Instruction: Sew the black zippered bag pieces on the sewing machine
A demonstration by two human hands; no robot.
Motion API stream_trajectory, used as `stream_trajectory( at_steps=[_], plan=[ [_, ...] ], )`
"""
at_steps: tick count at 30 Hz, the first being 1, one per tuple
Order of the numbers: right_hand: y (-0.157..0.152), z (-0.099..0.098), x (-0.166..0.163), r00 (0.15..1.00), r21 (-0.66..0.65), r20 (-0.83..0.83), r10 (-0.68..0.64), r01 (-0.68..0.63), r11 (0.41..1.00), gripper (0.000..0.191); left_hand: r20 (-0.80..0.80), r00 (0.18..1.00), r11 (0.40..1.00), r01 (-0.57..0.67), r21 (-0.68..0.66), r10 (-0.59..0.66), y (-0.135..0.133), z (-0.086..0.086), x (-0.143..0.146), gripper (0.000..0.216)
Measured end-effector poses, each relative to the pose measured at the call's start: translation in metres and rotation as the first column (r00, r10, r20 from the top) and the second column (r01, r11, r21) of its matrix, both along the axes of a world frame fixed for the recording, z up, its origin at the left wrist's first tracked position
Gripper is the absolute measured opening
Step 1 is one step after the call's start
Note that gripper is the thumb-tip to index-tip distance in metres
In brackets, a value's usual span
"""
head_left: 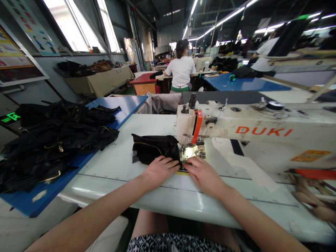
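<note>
My left hand (160, 168) lies flat with fingers stretched out on the near edge of a black fabric piece with a gold zipper (154, 147). My right hand (202, 172) rests beside it, fingers extended and pressing the fabric edge just in front of the needle area (189, 151) of a white sewing machine (252, 130) marked DUKI. The fabric lies on the pale worktable (147, 189), left of the machine head. Both hands nearly touch each other at the presser foot.
A heap of black bags or fabric pieces (52, 140) covers a blue side table (123, 106) at the left. A person in a white shirt (181, 71) sits at another station ahead. More blue tables (244, 84) and another worker (265, 56) stand farther back.
</note>
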State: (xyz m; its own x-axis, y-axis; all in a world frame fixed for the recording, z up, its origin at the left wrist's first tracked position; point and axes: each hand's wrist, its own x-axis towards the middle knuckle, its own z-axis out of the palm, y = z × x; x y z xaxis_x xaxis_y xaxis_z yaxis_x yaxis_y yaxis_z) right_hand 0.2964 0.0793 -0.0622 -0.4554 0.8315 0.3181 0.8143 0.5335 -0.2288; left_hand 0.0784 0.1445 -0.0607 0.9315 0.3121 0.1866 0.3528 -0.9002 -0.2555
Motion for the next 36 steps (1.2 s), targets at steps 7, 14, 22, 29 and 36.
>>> stream_trajectory(
  at_steps=[7,14,22,29,36],
  plan=[
    [0.0,0.0,0.001,0.998,-0.011,-0.062,-0.007,0.007,1.0,0.025,-0.008,1.0,1.0,0.026,0.001,-0.026,0.002,0.006,0.003,0.024],
    [-0.001,-0.001,-0.003,0.999,-0.019,-0.049,0.003,-0.004,1.0,0.028,-0.069,0.996,0.998,0.062,0.003,-0.062,0.004,0.014,0.007,0.025],
    [0.003,-0.002,-0.002,0.999,-0.009,0.007,0.034,-0.034,0.999,0.025,0.028,0.989,0.987,0.144,0.07,-0.147,0.009,0.002,0.006,0.022],
    [0.006,-0.002,0.0,0.999,-0.036,-0.007,0.046,-0.047,0.998,0.025,0.012,0.989,0.987,0.148,-0.066,-0.147,0.016,0.011,0.003,0.029],
    [0.007,-0.003,0.004,0.994,-0.045,-0.093,0.066,-0.07,0.997,0.03,0.018,0.983,0.982,0.183,-0.05,-0.182,0.02,0.01,0.006,0.022]
  ],
)
